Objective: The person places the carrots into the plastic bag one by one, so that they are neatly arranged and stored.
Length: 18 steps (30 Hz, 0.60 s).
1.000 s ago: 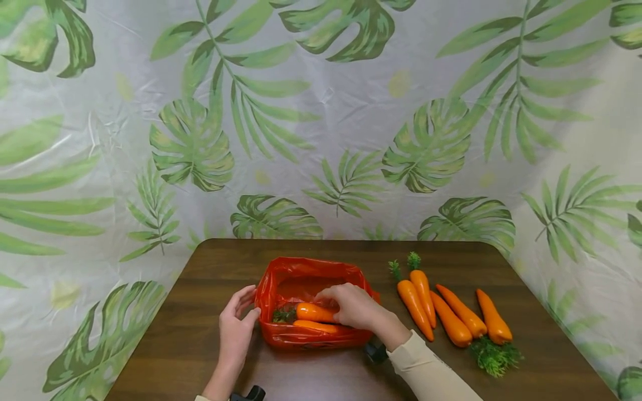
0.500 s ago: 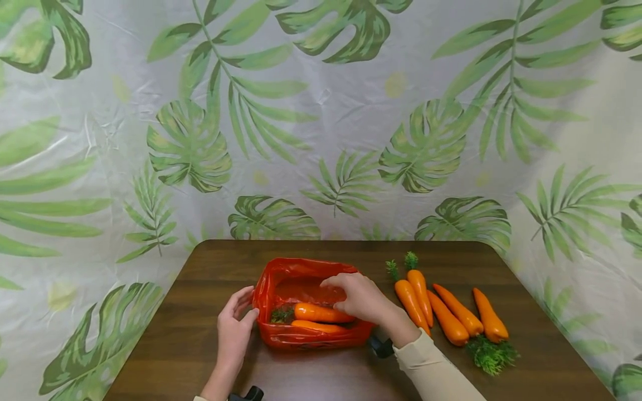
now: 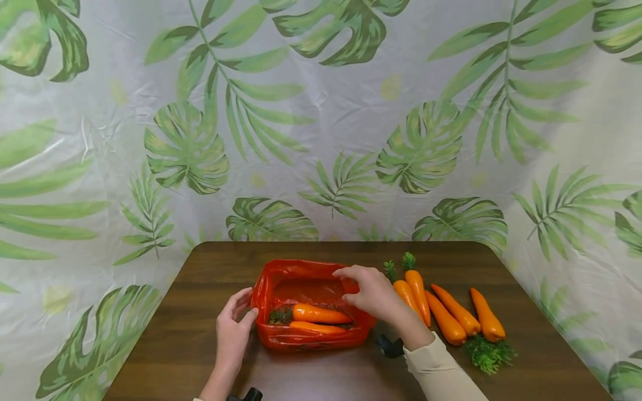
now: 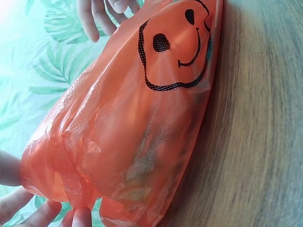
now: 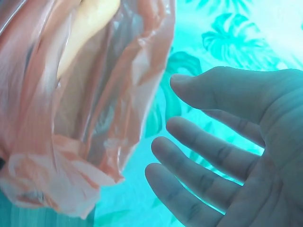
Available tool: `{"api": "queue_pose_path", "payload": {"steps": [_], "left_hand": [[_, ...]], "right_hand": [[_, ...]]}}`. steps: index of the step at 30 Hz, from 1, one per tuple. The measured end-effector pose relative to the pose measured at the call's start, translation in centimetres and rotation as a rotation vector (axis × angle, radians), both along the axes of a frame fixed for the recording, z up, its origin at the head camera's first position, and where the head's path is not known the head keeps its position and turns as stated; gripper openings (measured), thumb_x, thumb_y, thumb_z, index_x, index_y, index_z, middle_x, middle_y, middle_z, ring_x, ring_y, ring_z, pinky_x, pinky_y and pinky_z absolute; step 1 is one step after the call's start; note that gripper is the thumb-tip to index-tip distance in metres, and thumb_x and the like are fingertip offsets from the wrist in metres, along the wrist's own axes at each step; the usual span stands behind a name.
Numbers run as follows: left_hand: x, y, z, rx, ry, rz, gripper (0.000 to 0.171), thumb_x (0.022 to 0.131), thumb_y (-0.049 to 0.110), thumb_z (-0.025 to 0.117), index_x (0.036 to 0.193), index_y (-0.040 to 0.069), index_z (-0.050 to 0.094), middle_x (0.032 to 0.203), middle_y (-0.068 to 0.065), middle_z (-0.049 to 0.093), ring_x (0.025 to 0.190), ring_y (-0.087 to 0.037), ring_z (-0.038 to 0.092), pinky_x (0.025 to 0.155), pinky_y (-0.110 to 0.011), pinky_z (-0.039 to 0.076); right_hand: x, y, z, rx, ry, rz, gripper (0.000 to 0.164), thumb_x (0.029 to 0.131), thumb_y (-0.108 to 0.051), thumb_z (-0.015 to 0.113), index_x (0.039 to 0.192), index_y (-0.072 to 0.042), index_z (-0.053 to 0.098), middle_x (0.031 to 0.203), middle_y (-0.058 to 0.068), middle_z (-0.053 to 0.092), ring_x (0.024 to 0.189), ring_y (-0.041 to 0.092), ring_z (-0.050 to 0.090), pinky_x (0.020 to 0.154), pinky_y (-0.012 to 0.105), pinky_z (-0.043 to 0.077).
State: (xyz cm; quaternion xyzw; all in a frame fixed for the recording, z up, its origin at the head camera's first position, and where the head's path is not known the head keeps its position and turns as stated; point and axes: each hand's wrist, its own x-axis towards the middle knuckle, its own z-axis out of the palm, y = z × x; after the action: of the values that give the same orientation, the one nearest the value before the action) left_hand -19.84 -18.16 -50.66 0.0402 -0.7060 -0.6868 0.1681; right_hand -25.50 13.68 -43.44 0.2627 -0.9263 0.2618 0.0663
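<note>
A red plastic bag (image 3: 313,340) stands open-topped on the table, holding two orange carrots; the rear carrot (image 3: 321,313) and front carrot (image 3: 316,327) lie side by side, with green tops (image 3: 281,316) at the left. My left hand (image 3: 233,320) holds the bag's left end, thumb on the near side. The left wrist view shows its fingertips against the thin, pleated plastic. Over the bag's right rim hovers my right hand (image 3: 373,292), fingers spread and gently bent, nothing in them. In the right wrist view this hand (image 5: 236,146) is apart from the bag.
Several more carrots lie on the right side of the brown table (image 3: 220,262). Two have their leaves pointing away, such as the carrot (image 3: 417,292); the rightmost carrot (image 3: 485,316) points its leaves (image 3: 489,356) nearer. A leaf-patterned curtain (image 3: 326,128) hangs behind.
My right hand has let go of the rear carrot in the bag and risen to the right, over the rim. My left hand stays at the bag's left end.
</note>
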Motion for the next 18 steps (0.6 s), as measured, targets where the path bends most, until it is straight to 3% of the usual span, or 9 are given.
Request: {"api": "queue_pose_path", "payload": {"steps": [6, 12, 18], "left_hand": [[0.1, 0.0, 0.2, -0.01, -0.01, 0.003, 0.044, 0.092, -0.003, 0.067, 0.135, 0.005, 0.061, 0.135, -0.017, 0.06, 0.125, -0.032, 0.054, 0.082, -0.014, 0.052], [0.1, 0.0, 0.1, -0.011, -0.009, 0.004, 0.044, 0.092, -0.002, 0.067, 0.135, 0.006, 0.061, 0.136, -0.017, 0.06, 0.125, -0.032, 0.054, 0.082, -0.013, 0.051], [0.1, 0.0, 0.1, -0.005, -0.008, 0.002, 0.044, 0.092, -0.003, 0.067, 0.134, 0.007, 0.061, 0.135, -0.017, 0.06, 0.125, -0.032, 0.054, 0.082, -0.013, 0.051]], "right_hand": [[0.4, 1.0, 0.3, -0.047, -0.011, -0.041, 0.049, 0.08, -0.011, 0.084, 0.126, -0.023, 0.07, 0.116, -0.005, 0.069, 0.104, 0.021, 0.065, 0.086, 0.041, 0.055], [0.6, 1.8, 0.5, -0.043, -0.013, -0.095, 0.051, 0.08, -0.012, 0.085, 0.126, -0.027, 0.069, 0.116, -0.009, 0.067, 0.098, 0.02, 0.063, 0.079, 0.037, 0.055], [0.7, 2.9, 0.5, -0.089, -0.027, -0.104, 0.051, 0.081, -0.011, 0.084, 0.127, -0.026, 0.069, 0.119, -0.003, 0.068, 0.1, 0.024, 0.066, 0.079, 0.039, 0.057]]}}
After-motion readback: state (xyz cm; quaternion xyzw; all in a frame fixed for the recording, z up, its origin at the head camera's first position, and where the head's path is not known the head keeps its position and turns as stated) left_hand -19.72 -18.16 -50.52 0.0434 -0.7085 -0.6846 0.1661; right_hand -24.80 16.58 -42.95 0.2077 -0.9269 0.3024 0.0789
